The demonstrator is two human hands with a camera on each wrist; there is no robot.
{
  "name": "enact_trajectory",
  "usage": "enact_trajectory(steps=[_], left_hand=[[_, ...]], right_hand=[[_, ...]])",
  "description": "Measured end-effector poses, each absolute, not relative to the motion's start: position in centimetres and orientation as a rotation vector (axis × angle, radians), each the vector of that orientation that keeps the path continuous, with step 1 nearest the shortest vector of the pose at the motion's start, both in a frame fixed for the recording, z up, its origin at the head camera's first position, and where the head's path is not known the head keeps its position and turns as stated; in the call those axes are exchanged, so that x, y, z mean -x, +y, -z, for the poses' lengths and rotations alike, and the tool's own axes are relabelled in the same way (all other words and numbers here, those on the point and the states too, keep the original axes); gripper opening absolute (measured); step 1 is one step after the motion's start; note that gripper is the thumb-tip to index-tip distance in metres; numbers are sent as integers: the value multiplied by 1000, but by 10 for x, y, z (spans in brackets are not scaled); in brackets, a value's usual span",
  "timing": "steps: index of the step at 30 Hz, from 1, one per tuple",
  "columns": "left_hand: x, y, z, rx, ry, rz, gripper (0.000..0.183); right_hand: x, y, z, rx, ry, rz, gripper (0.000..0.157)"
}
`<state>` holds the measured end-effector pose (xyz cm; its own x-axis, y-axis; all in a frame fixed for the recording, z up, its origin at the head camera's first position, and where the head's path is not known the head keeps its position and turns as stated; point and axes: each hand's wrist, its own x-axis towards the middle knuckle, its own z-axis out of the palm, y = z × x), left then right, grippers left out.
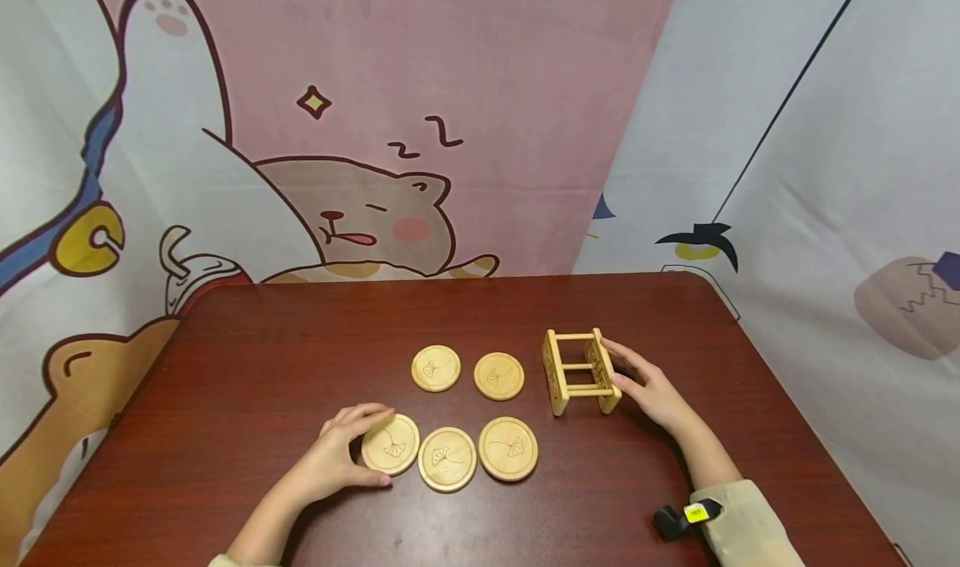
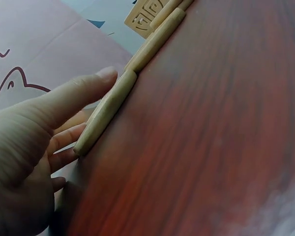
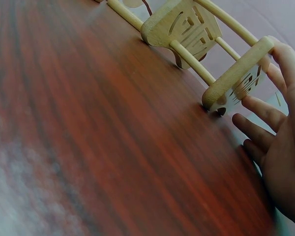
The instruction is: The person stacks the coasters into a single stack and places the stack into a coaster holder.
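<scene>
My left hand (image 1: 341,454) spans a round wooden coaster (image 1: 391,444) engraved with a ginkgo leaf, index finger at its far edge and thumb at its near edge. In the left wrist view the coaster (image 2: 105,113) lies flat, with the thumb over its rim. To the right, my right hand (image 1: 648,388) touches the outer side panel of a small wooden coaster rack (image 1: 557,375) with loosely bent fingers. The right wrist view shows fingertips against the rack's carved panel (image 3: 243,81); crossbars join it to the opposite panel.
Two matching coasters, a middle one (image 1: 447,459) and a right one (image 1: 508,449), continue the near row. Behind them lie two more coasters, one left (image 1: 436,368) and one right (image 1: 498,376). The dark red wooden table (image 1: 315,333) meets a printed cloth backdrop (image 1: 510,92).
</scene>
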<state>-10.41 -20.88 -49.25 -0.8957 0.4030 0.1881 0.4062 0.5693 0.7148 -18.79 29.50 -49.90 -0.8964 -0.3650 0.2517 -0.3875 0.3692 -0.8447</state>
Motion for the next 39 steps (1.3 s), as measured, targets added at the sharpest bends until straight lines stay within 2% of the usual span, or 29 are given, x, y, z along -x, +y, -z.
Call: enact_trajectory(steps=[39], left_hand=[[104, -209, 494, 672, -2778, 1289, 84]], right_hand=[[188, 295, 498, -735, -2584, -1590, 52]])
